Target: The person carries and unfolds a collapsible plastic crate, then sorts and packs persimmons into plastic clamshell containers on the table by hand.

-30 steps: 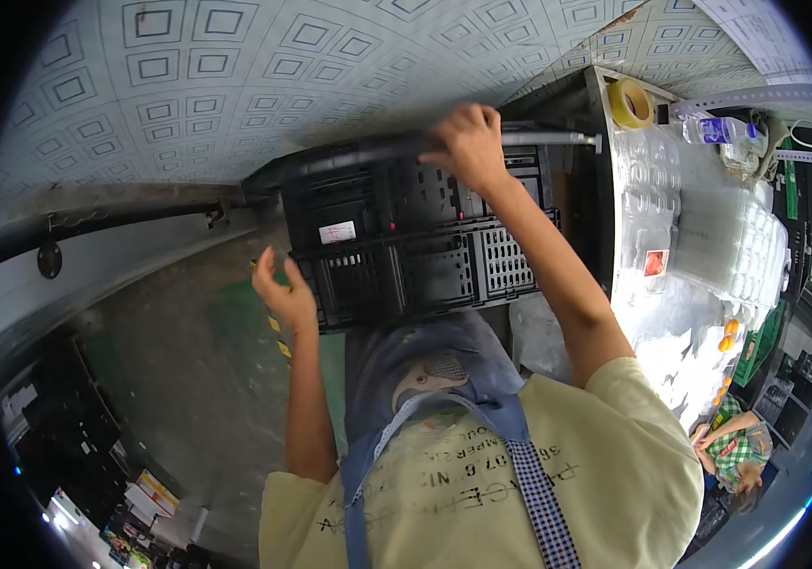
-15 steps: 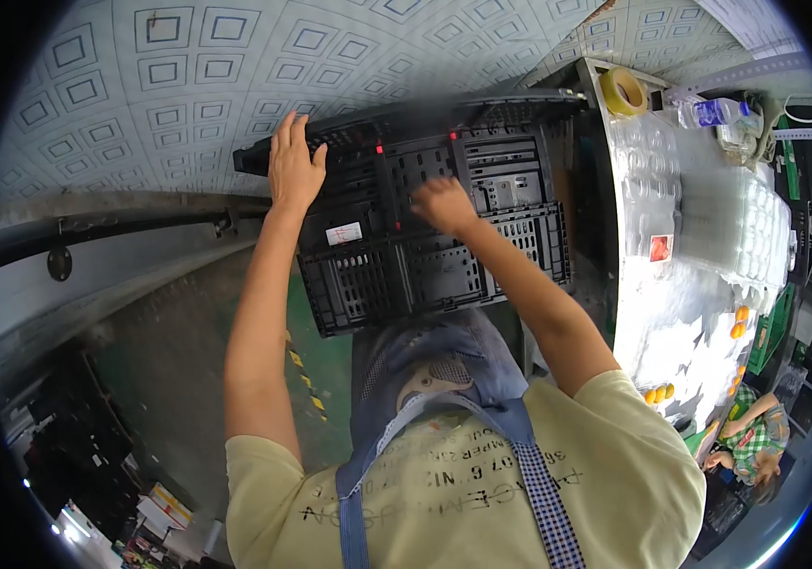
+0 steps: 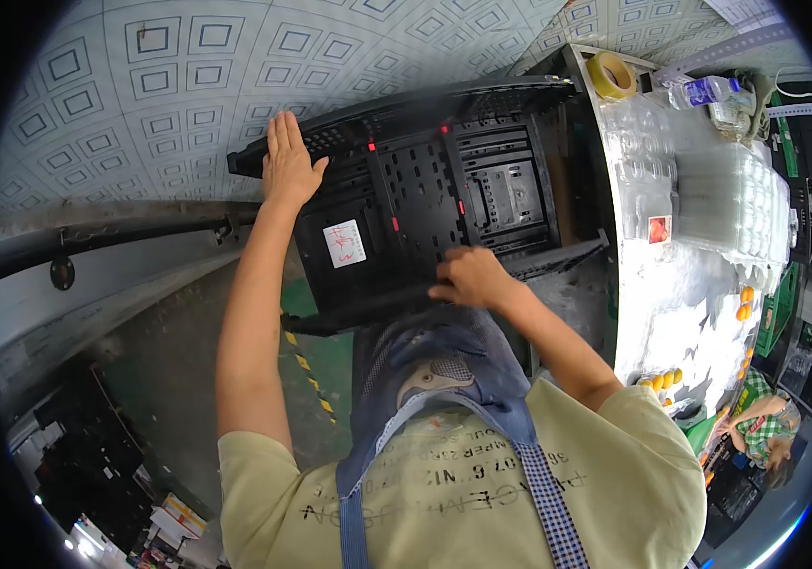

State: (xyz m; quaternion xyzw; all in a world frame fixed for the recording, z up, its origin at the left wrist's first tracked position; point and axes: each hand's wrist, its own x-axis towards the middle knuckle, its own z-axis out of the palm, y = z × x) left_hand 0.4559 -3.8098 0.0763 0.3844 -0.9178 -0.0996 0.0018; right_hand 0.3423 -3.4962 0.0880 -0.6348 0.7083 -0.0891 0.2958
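Note:
A black folding plastic crate lies opened out in front of me, with red clips inside and a white label marked in red on its left part. My left hand rests flat against the left end of the far side panel, fingers stretched and thumb apart. The near side panel stands raised close to my apron. My right hand has its fingers curled over the top edge of that panel, near the middle.
Right of the crate is a bright worktable with yellow tape, a bottle, stacked clear plastic trays and several orange fruits. A patterned wall rises behind. Another person sits or stands beyond the table.
The near panel has swung up from lying folded inside, uncovering more of the crate's floor and the label. My right hand moved toward me with it; my left hand stayed on the far panel.

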